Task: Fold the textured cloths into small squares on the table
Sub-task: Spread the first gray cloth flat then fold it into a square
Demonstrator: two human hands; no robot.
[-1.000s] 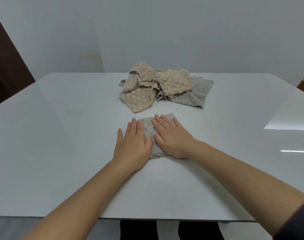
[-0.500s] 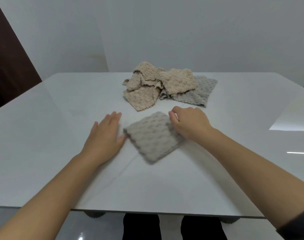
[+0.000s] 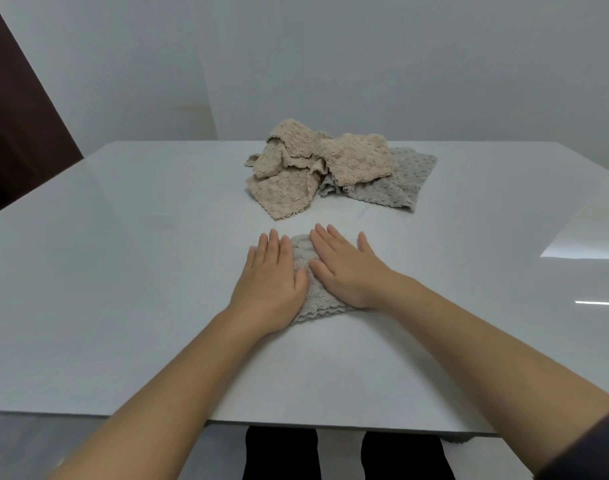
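Folded cloth [image 3: 300, 252] lies on the surface [image 3: 123, 271], centred, toward the near edge. Left hand [image 3: 268, 282] rests flat on its left part, right hand [image 3: 344, 268] on its right. Cloth pile [image 3: 331, 171] lies behind, apart.

The table [image 3: 123, 271] is smooth and glossy, while the grey cloth [image 3: 301, 254] and heaped cloths [image 3: 331, 168] look nubbly and matt.

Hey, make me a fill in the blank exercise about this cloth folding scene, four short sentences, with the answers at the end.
1. The left hand and right hand both press ____ on the folded cloth, fingers straight.
2. The folded cloth's colour is ____.
3. The pile of unfolded cloths lies ____ from the person than the folded cloth.
4. The number of folded cloths on the table is ____.

Answers: flat; grey; farther; one
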